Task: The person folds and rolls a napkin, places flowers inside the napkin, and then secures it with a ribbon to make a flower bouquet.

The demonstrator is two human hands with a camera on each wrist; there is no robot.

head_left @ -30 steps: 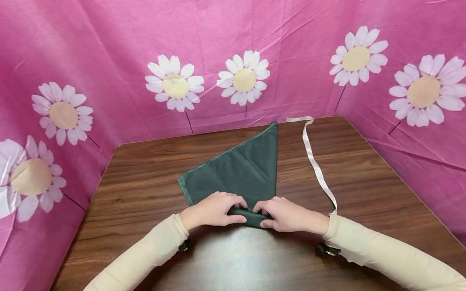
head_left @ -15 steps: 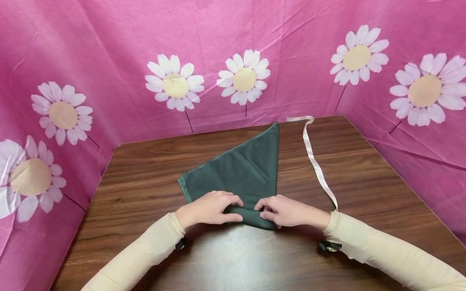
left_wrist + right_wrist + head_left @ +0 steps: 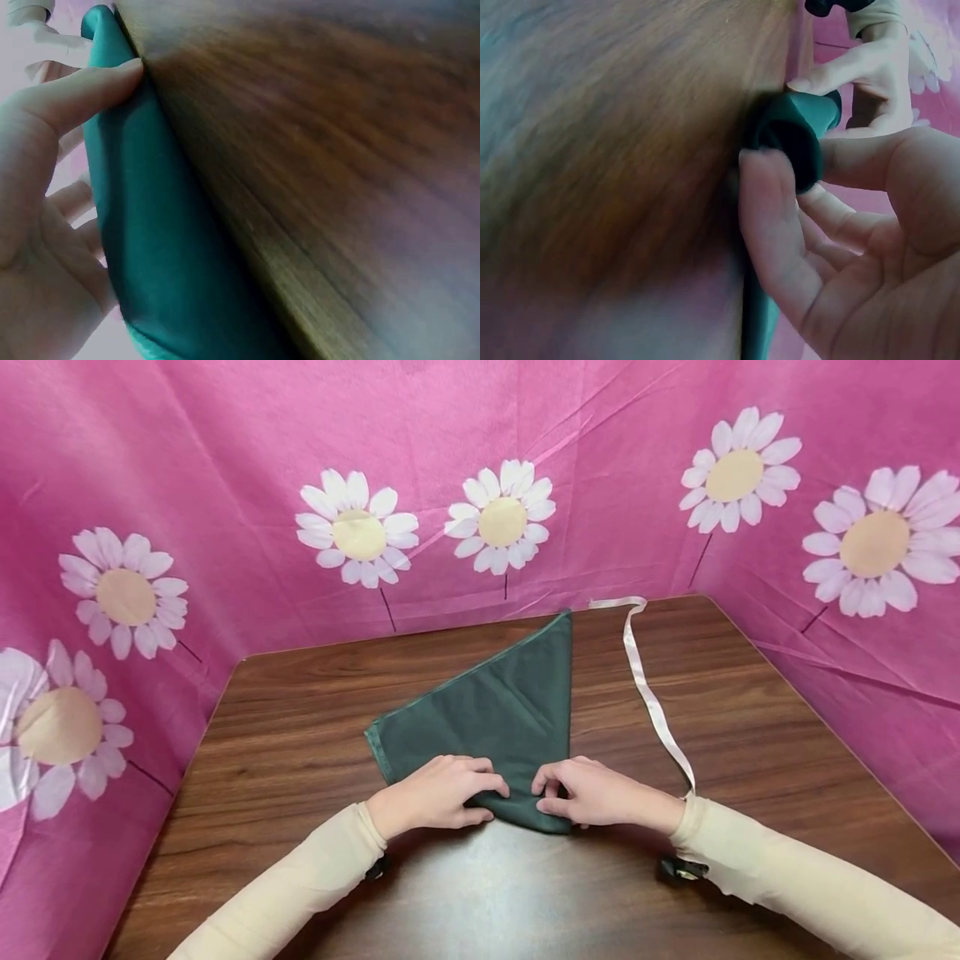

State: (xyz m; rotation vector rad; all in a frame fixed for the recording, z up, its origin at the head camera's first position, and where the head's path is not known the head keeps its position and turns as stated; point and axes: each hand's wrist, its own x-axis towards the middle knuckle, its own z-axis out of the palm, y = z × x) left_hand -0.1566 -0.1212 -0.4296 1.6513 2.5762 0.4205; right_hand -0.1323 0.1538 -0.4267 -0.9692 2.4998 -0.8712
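A dark green cloth (image 3: pixel 495 710) with a shiny hem lies on the table, its pointed corner toward the back. Its near edge is rolled into a loose tube; the hollow end of this roll (image 3: pixel 815 112) shows in the right wrist view. My left hand (image 3: pixel 438 792) holds the left part of the roll, thumb in front and fingers over the top. In the left wrist view, the thumb (image 3: pixel 97 88) lies across the green fabric. With thumb and fingers, my right hand (image 3: pixel 592 789) grips the roll's right end.
A white ribbon (image 3: pixel 651 706) runs along the wooden table (image 3: pixel 300 727) from the back edge to the right wrist. Pink fabric (image 3: pixel 247 510) printed with daisies hangs around the table's back and sides.
The right hand has shifted slightly to the right along the roll. The left fingers have come forward over it, and the rolled edge looks flatter. The cloth's far part stays in place.
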